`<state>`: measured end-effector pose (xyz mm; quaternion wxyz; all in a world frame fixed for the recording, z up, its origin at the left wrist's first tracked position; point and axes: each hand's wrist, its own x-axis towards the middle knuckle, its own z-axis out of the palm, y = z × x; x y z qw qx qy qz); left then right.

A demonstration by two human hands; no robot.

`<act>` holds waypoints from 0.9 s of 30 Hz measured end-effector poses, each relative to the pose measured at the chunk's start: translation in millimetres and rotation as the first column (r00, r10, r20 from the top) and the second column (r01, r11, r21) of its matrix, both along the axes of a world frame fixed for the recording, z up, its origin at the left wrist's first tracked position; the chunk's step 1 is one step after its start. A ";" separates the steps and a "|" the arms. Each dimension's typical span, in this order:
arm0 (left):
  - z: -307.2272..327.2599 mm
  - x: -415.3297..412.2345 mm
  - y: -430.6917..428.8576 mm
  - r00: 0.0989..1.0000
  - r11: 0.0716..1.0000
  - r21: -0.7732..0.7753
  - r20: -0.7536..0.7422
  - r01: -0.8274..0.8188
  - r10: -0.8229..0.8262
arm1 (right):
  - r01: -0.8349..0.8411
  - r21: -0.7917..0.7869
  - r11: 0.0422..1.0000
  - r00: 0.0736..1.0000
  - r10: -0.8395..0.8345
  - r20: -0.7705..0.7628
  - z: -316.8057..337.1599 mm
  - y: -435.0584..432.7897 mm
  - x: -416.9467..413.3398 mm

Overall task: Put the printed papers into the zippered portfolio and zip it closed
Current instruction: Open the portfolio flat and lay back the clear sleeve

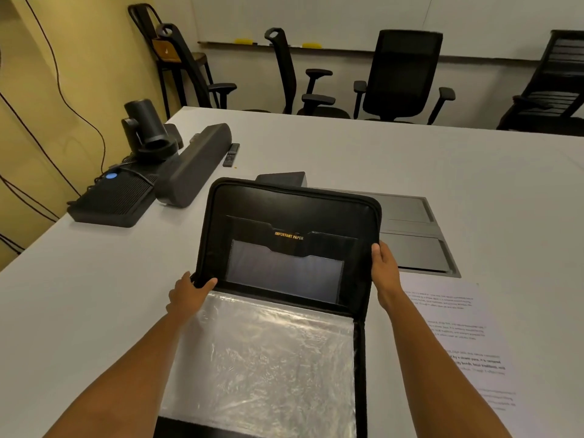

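The black zippered portfolio [294, 216] lies unzipped in front of me on the white table [94, 295]. Its lid stands raised, showing pockets and gold lettering "IMPORTANT PAPER". Clear plastic sleeves [262, 352] cover the lower half. My left hand [189, 294] grips the lid's lower left edge, thumb inside. On the opposite edge, my right hand [384, 270] grips the lid, thumb on the rim. The printed papers [458, 339] lie flat on the table just right of the portfolio, partly under my right forearm.
A conference camera [147, 128], a long speaker bar [192, 165], a black box with a blue button [110, 200] and a remote [231, 154] sit at the far left. A recessed grey panel [420, 235] lies behind the portfolio. Office chairs [401, 74] line the far edge.
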<state>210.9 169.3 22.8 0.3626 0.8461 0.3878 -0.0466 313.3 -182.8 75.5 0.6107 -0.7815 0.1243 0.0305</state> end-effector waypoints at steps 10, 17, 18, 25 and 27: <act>-19.0 -9.3 -8.6 0.981 0.973 0.127 0.022 -0.192 0.191 | -0.230 0.065 0.971 0.966 0.235 -0.104 -15.1 19.8 24.7; -19.9 -21.9 -21.9 0.964 0.960 0.143 0.155 -0.240 0.218 | -0.203 -0.489 0.849 0.979 0.177 -0.099 -68.5 11.6 -36.1; -18.4 -23.4 -22.3 0.964 0.964 0.137 0.169 -0.228 0.204 | -0.189 -0.577 0.795 0.982 0.159 -0.102 -73.2 10.3 -44.6; -12.2 -37.7 -23.8 0.981 0.986 0.137 0.183 -0.097 0.071 | -0.093 -0.609 0.788 0.996 0.070 -0.061 -76.1 0.1 -73.2; -13.5 -44.2 -30.0 0.980 0.984 0.145 0.186 -0.106 0.078 | -0.084 -0.621 0.780 0.996 0.064 -0.055 -75.0 -4.1 -82.0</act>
